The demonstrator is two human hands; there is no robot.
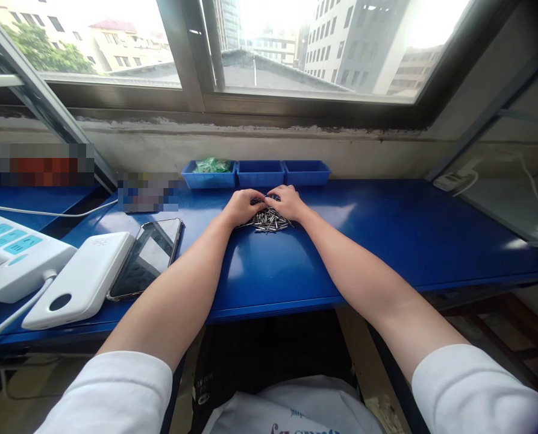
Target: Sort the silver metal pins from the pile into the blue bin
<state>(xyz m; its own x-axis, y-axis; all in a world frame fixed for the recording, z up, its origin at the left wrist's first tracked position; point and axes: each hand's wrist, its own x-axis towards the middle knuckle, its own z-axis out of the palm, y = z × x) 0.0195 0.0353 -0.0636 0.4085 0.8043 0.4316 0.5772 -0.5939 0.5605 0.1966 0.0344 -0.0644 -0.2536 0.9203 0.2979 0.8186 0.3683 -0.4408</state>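
A heap of small slim metal pieces (271, 221), silvery and rivet-like, lies on the blue table. My left hand (244, 207) rests at the heap's left and upper side, its fingers curled and its thumb and forefinger near each other. From the right, my right hand (287, 203) reaches over the back of the heap with bent fingers, its thumb and forefinger drawn together. The fingertips of both hands almost meet above the pieces. A tiny dark-blue spot shows at the right fingertips. What either hand pinches is too small to make out.
Behind the hands stand a blue bin (209, 179) with green-tinted plastic packets, a middle bin (260, 178) and a right bin (306, 176). At left lie a phone (149, 256), a white power bank (82, 280) and a power strip (18, 253) with cables. A window (296, 54) rises behind.
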